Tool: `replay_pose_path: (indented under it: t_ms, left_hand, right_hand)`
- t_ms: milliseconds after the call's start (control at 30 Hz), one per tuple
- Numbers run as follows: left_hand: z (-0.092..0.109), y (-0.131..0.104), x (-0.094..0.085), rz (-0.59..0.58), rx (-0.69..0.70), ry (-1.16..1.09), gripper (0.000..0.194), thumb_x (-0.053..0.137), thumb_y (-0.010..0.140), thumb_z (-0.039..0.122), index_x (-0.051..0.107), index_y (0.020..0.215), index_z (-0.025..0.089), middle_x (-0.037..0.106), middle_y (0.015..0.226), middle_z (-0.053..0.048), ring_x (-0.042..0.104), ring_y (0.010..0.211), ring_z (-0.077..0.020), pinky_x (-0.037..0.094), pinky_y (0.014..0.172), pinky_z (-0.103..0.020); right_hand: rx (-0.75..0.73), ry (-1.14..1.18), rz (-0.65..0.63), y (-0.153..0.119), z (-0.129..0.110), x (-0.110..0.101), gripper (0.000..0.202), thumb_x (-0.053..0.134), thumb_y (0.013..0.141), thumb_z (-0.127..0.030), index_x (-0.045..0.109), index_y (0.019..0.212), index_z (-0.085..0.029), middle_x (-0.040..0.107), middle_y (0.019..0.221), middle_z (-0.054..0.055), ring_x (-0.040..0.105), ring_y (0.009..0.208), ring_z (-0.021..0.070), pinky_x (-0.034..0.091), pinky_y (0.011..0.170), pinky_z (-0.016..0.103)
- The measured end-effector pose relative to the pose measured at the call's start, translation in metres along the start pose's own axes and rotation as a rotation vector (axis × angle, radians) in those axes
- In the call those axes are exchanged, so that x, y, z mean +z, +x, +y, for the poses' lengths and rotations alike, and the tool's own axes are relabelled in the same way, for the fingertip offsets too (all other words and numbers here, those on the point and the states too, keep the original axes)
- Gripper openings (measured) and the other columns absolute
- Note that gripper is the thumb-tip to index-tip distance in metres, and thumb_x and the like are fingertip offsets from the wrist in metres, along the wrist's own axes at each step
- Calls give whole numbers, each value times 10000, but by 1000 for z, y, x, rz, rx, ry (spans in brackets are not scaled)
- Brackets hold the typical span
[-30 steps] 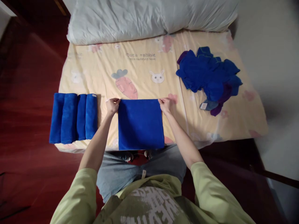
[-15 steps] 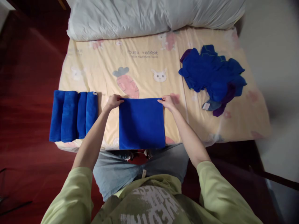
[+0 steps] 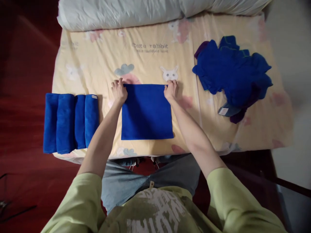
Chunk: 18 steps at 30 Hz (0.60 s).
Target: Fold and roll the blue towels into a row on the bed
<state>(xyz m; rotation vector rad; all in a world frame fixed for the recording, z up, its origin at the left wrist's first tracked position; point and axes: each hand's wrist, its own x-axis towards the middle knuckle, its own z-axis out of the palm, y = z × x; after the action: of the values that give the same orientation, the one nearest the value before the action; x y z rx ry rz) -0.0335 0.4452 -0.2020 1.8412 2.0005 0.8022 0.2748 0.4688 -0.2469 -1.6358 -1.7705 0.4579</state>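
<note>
A flat, rectangular blue towel [image 3: 147,113] lies on the bed in front of me, its edges straight. My left hand [image 3: 119,91] is closed at its far left corner, and my right hand [image 3: 170,89] is closed at the far right corner. Several rolled or folded blue towels [image 3: 65,123] lie side by side to the left, one with a small white tag. On the right sits a crumpled heap of blue cloths [image 3: 233,71] with purple pieces and a pale label at its near side.
The bed has a yellow sheet [image 3: 97,61] printed with rabbits and carrots. Across its far end lies a thick pale grey quilt [image 3: 121,14]. A pale wall [image 3: 291,81] rises on the right, and dark red floor [image 3: 21,97] shows on the left.
Both hands have moved the blue towel away from me, so its near edge now lies inside the bed's edge. The view has shifted slightly.
</note>
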Motion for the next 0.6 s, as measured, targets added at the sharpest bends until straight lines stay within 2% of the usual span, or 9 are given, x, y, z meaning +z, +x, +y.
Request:
replay_pose_path:
  t_ms: [67,133,233,300,367,433,500,600]
  left_hand:
    - [5,-22,12,0,120,25,577,518,962,380,476,1493,159,451,1576,-161,303,1532,-317,227,1259,-532]
    - [8,-37,24,-97,222,23,653,483,977,464,419,1544,147,336,1655,-149,164,1584,-304,117,1292,-519]
    - [10,-43,33,-201,235,10,734,445,979,546,392,1566,107,275,1679,-165,85,1598,-302,37,1296,-517]
    - [15,-44,32,-190,197,17,733,435,986,535,385,1569,94,259,1682,-173,74,1599,-303,13,1295,-525]
    - [25,-56,23,-178,197,31,705,425,995,490,378,1573,90,232,1691,-170,62,1600,-304,2,1296,-531]
    - [36,-84,11,-203,250,49,675,410,1002,437,367,1580,92,194,1704,-155,45,1601,-300,12,1300,-530]
    - [42,-127,-1,-257,321,74,654,391,1005,389,350,1592,103,168,1712,-131,36,1601,-291,38,1305,-528]
    - [38,-194,-14,-314,325,115,642,356,1018,369,321,1609,118,161,1711,-119,49,1599,-283,82,1305,-530]
  right_hand:
    - [-76,-92,-38,-20,-19,10,548,356,1058,-445,481,1490,-131,397,1576,181,304,1507,362,260,1202,658]
    - [-146,-165,-160,-39,-37,20,603,331,1063,-459,364,1581,-150,254,1677,140,151,1572,348,124,1251,656]
    - [-182,-225,-322,-55,-58,26,640,341,1060,-456,303,1614,-137,198,1709,121,83,1594,313,34,1276,628]
    - [-160,-245,-352,-59,-69,22,640,343,1059,-424,290,1616,-113,188,1711,132,70,1598,306,17,1276,630]
    - [-175,-242,-356,-69,-81,12,637,360,1055,-391,286,1617,-103,176,1714,135,59,1600,304,14,1279,627]
    - [-237,-222,-371,-93,-94,0,639,388,1047,-367,275,1625,-119,169,1717,116,52,1602,295,20,1287,617]
    - [-296,-204,-399,-131,-102,-13,645,411,1041,-353,262,1634,-144,176,1715,94,58,1603,285,33,1295,606]
    - [-301,-209,-426,-193,-104,-29,632,400,1049,-352,268,1633,-149,186,1709,97,93,1601,273,63,1302,588]
